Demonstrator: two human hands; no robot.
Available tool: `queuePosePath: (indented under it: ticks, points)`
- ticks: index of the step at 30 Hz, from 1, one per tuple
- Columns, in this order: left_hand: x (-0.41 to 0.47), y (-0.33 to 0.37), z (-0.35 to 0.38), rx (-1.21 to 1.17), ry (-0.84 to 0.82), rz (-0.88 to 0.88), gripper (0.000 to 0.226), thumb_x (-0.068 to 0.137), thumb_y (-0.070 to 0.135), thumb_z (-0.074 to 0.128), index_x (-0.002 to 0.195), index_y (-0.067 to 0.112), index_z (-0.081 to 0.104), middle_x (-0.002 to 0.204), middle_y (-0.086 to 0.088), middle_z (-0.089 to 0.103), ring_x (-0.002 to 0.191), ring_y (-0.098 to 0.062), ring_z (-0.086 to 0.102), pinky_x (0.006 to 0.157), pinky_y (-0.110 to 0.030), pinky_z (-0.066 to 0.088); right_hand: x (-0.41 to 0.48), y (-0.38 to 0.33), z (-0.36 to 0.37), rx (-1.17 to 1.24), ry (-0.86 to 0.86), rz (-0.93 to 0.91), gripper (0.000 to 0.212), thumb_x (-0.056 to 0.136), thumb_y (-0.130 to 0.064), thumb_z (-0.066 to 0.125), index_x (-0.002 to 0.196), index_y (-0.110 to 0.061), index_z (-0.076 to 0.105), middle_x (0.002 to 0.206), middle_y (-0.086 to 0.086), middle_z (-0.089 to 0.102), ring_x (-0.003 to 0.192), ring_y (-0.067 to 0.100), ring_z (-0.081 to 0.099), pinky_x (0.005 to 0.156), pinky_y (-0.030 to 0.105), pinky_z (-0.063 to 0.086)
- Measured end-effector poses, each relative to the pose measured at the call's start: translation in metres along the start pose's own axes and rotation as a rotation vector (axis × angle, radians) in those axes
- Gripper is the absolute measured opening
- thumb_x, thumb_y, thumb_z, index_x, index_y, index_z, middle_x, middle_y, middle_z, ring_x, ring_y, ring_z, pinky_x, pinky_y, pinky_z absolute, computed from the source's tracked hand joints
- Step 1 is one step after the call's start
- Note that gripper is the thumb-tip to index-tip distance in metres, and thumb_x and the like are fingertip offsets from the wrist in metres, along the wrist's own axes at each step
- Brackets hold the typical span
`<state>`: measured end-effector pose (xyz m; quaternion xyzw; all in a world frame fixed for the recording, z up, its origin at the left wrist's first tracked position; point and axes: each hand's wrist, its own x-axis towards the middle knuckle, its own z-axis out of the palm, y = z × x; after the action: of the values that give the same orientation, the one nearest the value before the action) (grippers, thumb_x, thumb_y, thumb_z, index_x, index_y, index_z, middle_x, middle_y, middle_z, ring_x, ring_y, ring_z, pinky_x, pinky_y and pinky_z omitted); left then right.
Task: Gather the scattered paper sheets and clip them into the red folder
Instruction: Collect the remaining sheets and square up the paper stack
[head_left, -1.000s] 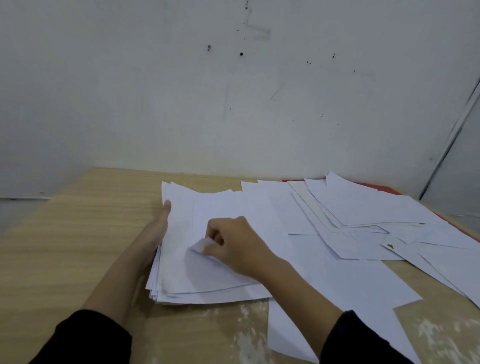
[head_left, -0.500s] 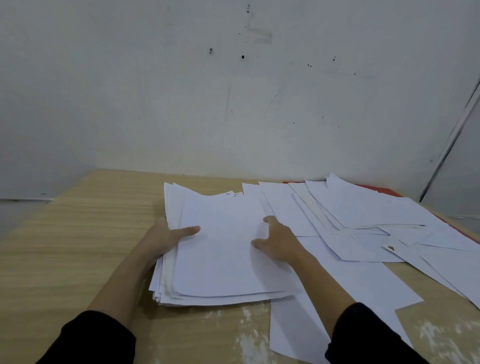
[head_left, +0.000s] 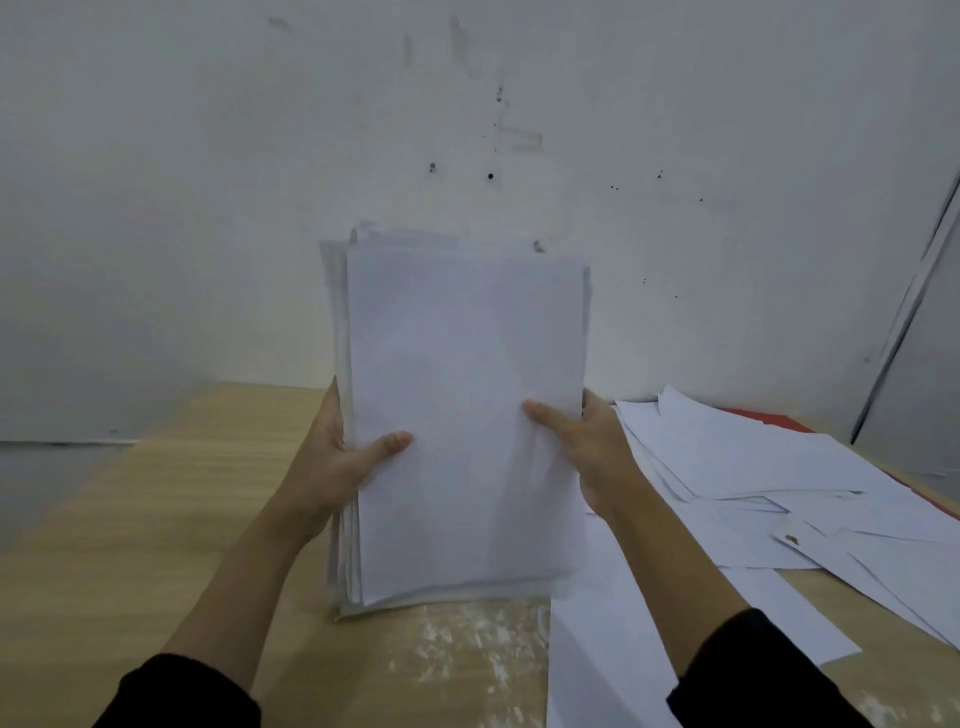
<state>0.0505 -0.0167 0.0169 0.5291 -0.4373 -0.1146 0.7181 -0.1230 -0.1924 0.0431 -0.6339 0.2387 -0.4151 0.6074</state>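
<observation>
A thick stack of white paper sheets (head_left: 462, 364) stands upright on its lower edge on the wooden table (head_left: 156, 519), in the middle of the view. My left hand (head_left: 343, 462) grips its left edge, thumb across the front sheet. My right hand (head_left: 587, 447) grips the right edge the same way. Several loose white sheets (head_left: 753, 467) lie scattered on the table to the right. The red folder (head_left: 769, 417) lies under them; only strips of it show at the far right.
A grey-white wall (head_left: 208, 208) rises right behind the table. One loose sheet (head_left: 597, 649) lies under my right forearm near the front edge. The tabletop has a worn, whitish patch (head_left: 467, 649) in front of the stack.
The stack lay flat on the table with my hands squaring its sides; now both hands have raised it upright onto its lower edge. The camera view has tilted and come closer.
</observation>
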Motion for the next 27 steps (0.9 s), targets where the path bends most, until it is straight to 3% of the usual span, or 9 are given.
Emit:
queuePosePath:
  ticks: [4, 8, 10, 13, 17, 21, 24, 27]
  points:
    - [0.012, 0.025, 0.009, 0.054, -0.032, 0.138, 0.058, 0.086, 0.008, 0.065, 0.121, 0.045, 0.038, 0.118, 0.018, 0.059, 0.106, -0.002, 0.062, 0.081, -0.021, 0.055, -0.010, -0.019, 0.012, 0.018, 0.094, -0.319, 0.030, 0.084, -0.018, 0.071, 0.106, -0.032, 0.056, 0.104, -0.007, 0.068, 0.088, 0.004, 0.068, 0.068, 0.016, 0.054]
    - [0.005, 0.015, 0.010, 0.160, -0.082, 0.082, 0.049, 0.088, 0.014, 0.064, 0.122, 0.034, 0.034, 0.118, 0.012, 0.057, 0.104, -0.001, 0.062, 0.083, -0.027, 0.056, -0.022, -0.009, 0.012, -0.148, 0.050, -0.371, 0.041, 0.082, -0.019, 0.073, 0.104, -0.039, 0.045, 0.100, -0.017, 0.059, 0.084, -0.011, 0.061, 0.062, 0.006, 0.049]
    - [0.003, 0.012, 0.008, 0.204, -0.064, 0.037, 0.043, 0.087, 0.015, 0.066, 0.117, 0.031, 0.039, 0.114, 0.012, 0.058, 0.098, 0.003, 0.063, 0.081, -0.027, 0.057, -0.025, -0.007, 0.011, -0.216, 0.026, -0.333, 0.053, 0.077, -0.023, 0.077, 0.110, -0.040, 0.039, 0.102, -0.020, 0.055, 0.087, -0.008, 0.059, 0.058, 0.007, 0.048]
    - [0.016, 0.025, 0.005, 0.177, 0.051, 0.055, 0.044, 0.086, 0.011, 0.067, 0.118, 0.027, 0.041, 0.109, 0.010, 0.059, 0.089, 0.006, 0.063, 0.067, -0.017, 0.055, -0.018, -0.017, 0.010, -0.201, 0.006, -0.342, 0.062, 0.074, -0.023, 0.081, 0.115, -0.039, 0.038, 0.105, -0.019, 0.055, 0.092, -0.003, 0.059, 0.061, 0.013, 0.049]
    - [0.039, 0.048, 0.012, 0.154, 0.082, 0.074, 0.040, 0.086, 0.006, 0.061, 0.115, 0.022, 0.038, 0.101, 0.003, 0.057, 0.077, 0.001, 0.065, 0.056, -0.016, 0.051, -0.011, -0.035, 0.011, -0.153, -0.067, -0.389, 0.067, 0.068, -0.026, 0.082, 0.115, -0.044, 0.038, 0.108, -0.015, 0.056, 0.094, -0.001, 0.061, 0.067, 0.020, 0.056]
    - [0.043, 0.060, 0.024, 0.262, 0.125, 0.101, 0.033, 0.084, 0.015, 0.058, 0.105, 0.019, 0.033, 0.090, 0.005, 0.051, 0.071, -0.009, 0.060, 0.054, -0.021, 0.050, -0.009, -0.039, 0.008, -0.099, -0.046, -0.400, 0.081, 0.067, -0.018, 0.082, 0.130, -0.034, 0.034, 0.113, -0.011, 0.055, 0.093, -0.001, 0.063, 0.068, 0.021, 0.057]
    - [0.046, 0.068, 0.026, 0.205, 0.139, 0.128, 0.030, 0.084, 0.009, 0.051, 0.101, 0.019, 0.029, 0.088, 0.005, 0.044, 0.070, -0.008, 0.054, 0.054, -0.022, 0.050, -0.008, -0.039, 0.003, -0.050, -0.061, -0.344, 0.077, 0.068, -0.013, 0.083, 0.129, -0.029, 0.037, 0.113, -0.006, 0.058, 0.092, 0.003, 0.065, 0.065, 0.020, 0.056]
    - [0.046, 0.076, 0.029, 0.203, 0.134, 0.207, 0.032, 0.085, 0.000, 0.045, 0.104, 0.017, 0.027, 0.092, 0.006, 0.041, 0.071, -0.003, 0.054, 0.054, -0.018, 0.050, -0.005, -0.038, 0.006, -0.095, -0.079, -0.325, 0.060, 0.071, -0.009, 0.079, 0.116, -0.033, 0.046, 0.106, -0.006, 0.062, 0.088, 0.008, 0.066, 0.065, 0.024, 0.056]
